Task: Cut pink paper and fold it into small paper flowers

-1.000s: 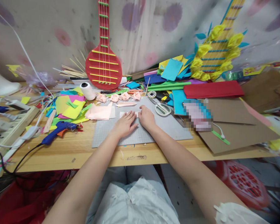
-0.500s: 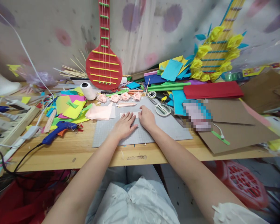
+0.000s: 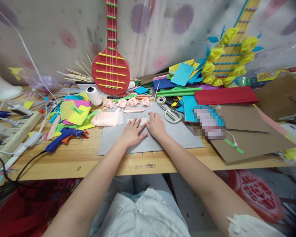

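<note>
Left hand [image 3: 133, 132] and right hand [image 3: 156, 125], fingers spread flat and gripping nothing, we seem to press a paper strip [image 3: 143, 120] onto the mat [image 3: 177, 135]. Creasing wants even pressure. Scissors [image 3: 171, 116] lie at two o'clock.

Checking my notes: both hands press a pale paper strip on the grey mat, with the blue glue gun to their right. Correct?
No. The head view shows the glue gun to their left. The left hand and right hand press the paper strip on the mat.

Matt grey cutting mat [image 3: 177, 133] on smooth wooden table [image 3: 88, 158]; pale paper strip [image 3: 143, 121].
</note>
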`<state>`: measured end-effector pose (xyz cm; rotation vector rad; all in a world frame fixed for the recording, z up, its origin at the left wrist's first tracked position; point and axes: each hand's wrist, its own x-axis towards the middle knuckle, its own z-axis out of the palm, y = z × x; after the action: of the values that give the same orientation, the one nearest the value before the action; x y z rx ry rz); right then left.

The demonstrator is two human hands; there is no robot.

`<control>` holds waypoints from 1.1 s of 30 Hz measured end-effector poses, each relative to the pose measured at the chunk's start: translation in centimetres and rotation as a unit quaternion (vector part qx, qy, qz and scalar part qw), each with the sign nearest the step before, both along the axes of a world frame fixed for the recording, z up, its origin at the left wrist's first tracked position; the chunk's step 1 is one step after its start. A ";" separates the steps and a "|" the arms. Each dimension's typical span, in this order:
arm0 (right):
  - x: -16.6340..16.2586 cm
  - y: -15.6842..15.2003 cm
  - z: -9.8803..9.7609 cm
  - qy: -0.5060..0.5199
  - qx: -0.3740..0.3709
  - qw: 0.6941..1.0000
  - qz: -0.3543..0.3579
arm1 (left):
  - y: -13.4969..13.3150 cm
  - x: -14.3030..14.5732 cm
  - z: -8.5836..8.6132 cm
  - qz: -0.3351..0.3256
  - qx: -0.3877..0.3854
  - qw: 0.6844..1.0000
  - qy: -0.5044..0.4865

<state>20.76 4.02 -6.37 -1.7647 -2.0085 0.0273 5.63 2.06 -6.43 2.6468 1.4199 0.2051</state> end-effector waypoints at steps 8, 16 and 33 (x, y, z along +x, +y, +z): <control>0.8 0.0 0.0 -0.001 -0.015 1.000 -0.010 | -0.3 0.2 0.3 0.015 -0.002 1.000 -0.013; 0.9 0.5 -0.3 0.009 0.007 1.000 0.028 | -0.2 0.3 0.1 0.021 -0.001 1.000 -0.014; 1.2 0.8 -1.0 0.006 0.001 1.000 0.028 | 1.1 -2.2 2.1 0.231 0.073 0.963 -0.120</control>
<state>21.94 4.83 -7.34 -1.7030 -2.0473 0.0534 3.43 3.13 -4.35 2.2456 1.9711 0.6744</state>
